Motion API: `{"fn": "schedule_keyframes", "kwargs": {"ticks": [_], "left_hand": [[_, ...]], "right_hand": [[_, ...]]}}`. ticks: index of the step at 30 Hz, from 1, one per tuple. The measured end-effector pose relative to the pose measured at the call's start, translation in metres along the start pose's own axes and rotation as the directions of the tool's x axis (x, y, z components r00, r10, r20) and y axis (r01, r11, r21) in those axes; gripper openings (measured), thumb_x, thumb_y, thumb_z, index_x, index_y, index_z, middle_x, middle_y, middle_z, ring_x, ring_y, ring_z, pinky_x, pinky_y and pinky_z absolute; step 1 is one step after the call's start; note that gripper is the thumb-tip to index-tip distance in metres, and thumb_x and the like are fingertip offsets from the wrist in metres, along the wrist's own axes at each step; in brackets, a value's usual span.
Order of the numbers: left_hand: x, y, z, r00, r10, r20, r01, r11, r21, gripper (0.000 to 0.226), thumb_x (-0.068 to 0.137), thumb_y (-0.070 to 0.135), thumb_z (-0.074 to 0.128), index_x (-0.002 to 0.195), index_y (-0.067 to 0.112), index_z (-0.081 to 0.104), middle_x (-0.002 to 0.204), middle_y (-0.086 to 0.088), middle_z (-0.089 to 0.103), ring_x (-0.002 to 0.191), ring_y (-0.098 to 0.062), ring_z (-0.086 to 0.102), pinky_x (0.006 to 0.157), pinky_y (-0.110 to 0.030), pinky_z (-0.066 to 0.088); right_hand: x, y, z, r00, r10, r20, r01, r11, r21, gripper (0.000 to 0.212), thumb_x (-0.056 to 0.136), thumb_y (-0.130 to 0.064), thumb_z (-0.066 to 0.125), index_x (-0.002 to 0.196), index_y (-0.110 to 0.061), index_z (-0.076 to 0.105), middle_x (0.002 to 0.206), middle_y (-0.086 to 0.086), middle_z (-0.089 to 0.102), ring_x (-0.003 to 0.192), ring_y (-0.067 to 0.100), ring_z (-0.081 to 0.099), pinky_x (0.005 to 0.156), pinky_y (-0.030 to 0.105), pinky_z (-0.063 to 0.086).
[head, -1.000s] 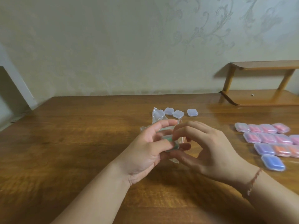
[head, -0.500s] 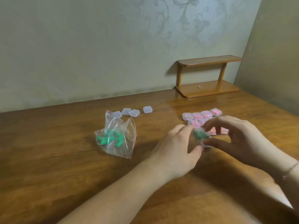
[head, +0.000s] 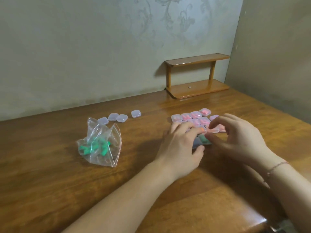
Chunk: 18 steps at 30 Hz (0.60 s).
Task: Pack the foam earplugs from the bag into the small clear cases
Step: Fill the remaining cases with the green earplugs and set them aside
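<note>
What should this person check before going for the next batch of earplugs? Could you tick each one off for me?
1. Green-filled case set down among the filled cases: ok, both the left hand and the right hand at it.
2. Its lid snapped shut: cannot tell.
3. Hands free: not ok.
4. Empty cases left: ok, four.
5. Green earplugs left in bag: ok.
6. Bag mouth open: cannot tell.
</note>
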State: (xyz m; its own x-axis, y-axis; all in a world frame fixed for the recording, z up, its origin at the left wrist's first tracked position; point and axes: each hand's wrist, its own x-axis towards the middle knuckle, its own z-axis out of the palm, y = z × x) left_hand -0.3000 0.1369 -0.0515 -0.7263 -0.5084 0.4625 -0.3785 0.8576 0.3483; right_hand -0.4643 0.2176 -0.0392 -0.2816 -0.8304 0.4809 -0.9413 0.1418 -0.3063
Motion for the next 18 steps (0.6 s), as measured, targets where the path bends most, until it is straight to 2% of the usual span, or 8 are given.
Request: {"fn": "schedule_keyframes", "kwargs": {"ticks": [1,3,7,9,11,13,15,18], "left_hand": [[-0.006,-0.006,-0.009,0.999,0.02,-0.031,-0.021,1.0,-0.001,0.037,0.089,0.029,0.064,0.124,0.018,0.064,0.129,0.002,0.059,0.122,-0.018,0.043,0.104,-0.034,0.04],[-0.019,-0.023,-0.028,0.994,0.023,-0.103,-0.021,1.0,0.02,0.029,0.086,0.023,0.063,0.112,0.013,0.069,0.118,0.001,0.063,0.112,-0.018,0.048,0.097,-0.031,0.044],[-0.056,-0.069,-0.075,0.951,-0.037,-0.306,0.069,0.993,0.095,0.015,0.08,0.014,0.065,0.091,0.006,0.072,0.096,-0.002,0.063,0.095,-0.018,0.055,0.085,-0.03,0.049],[-0.078,-0.094,-0.099,0.924,-0.07,-0.375,0.119,0.987,0.109,0.01,0.081,0.005,0.066,0.089,0.007,0.071,0.094,0.0,0.061,0.093,-0.015,0.055,0.084,-0.022,0.048],[-0.099,-0.117,-0.116,0.893,-0.138,-0.429,0.197,0.976,0.095,0.018,0.08,-0.006,0.066,0.09,0.009,0.069,0.096,0.003,0.059,0.092,-0.008,0.054,0.082,-0.01,0.044],[-0.111,-0.133,-0.121,0.858,-0.27,-0.437,0.307,0.952,0.014,0.027,0.08,-0.008,0.065,0.093,0.015,0.068,0.099,0.008,0.058,0.092,-0.005,0.056,0.08,-0.007,0.045],[-0.113,-0.146,-0.117,0.829,-0.418,-0.371,0.409,0.906,-0.106,0.03,0.083,-0.006,0.065,0.094,0.022,0.067,0.098,0.014,0.059,0.093,0.0,0.056,0.076,-0.008,0.048],[-0.11,-0.158,-0.111,0.813,-0.497,-0.305,0.461,0.868,-0.185,0.029,0.085,-0.003,0.065,0.091,0.025,0.069,0.096,0.016,0.062,0.091,0.003,0.057,0.073,-0.011,0.051]], "right_hand": [[0.006,-0.013,-0.003,0.999,-0.025,-0.021,0.025,0.999,0.025,0.015,0.079,-0.046,0.067,0.085,-0.036,0.058,0.078,-0.021,0.049,0.065,0.002,0.046,0.05,0.019,0.031],[0.02,-0.047,-0.002,0.993,-0.117,0.015,0.116,0.992,0.055,0.013,0.082,-0.046,0.063,0.089,-0.035,0.062,0.082,-0.02,0.057,0.068,0.002,0.05,0.052,0.019,0.04],[0.047,-0.126,0.03,0.915,-0.331,0.229,0.313,0.943,0.111,0.013,0.091,-0.042,0.057,0.1,-0.038,0.066,0.087,-0.014,0.068,0.073,0.007,0.058,0.061,0.026,0.052],[0.055,-0.16,0.057,0.894,-0.363,0.265,0.342,0.932,0.122,0.015,0.091,-0.038,0.055,0.099,-0.037,0.067,0.085,-0.012,0.068,0.075,0.012,0.062,0.065,0.031,0.056],[0.061,-0.182,0.081,0.905,-0.327,0.272,0.311,0.945,0.103,0.017,0.089,-0.034,0.054,0.097,-0.036,0.069,0.086,-0.011,0.068,0.078,0.016,0.064,0.067,0.033,0.057],[0.065,-0.192,0.099,0.908,-0.268,0.321,0.246,0.963,0.109,0.019,0.086,-0.032,0.057,0.1,-0.039,0.068,0.093,-0.01,0.067,0.084,0.017,0.064,0.069,0.031,0.054],[0.066,-0.197,0.11,0.902,-0.237,0.361,0.198,0.97,0.141,0.024,0.084,-0.034,0.058,0.106,-0.041,0.067,0.094,-0.012,0.066,0.084,0.015,0.06,0.065,0.027,0.048],[0.06,-0.201,0.119,0.895,-0.239,0.377,0.194,0.969,0.154,0.029,0.085,-0.038,0.056,0.112,-0.044,0.063,0.082,-0.011,0.061,0.075,0.016,0.056,0.06,0.026,0.042]]}}
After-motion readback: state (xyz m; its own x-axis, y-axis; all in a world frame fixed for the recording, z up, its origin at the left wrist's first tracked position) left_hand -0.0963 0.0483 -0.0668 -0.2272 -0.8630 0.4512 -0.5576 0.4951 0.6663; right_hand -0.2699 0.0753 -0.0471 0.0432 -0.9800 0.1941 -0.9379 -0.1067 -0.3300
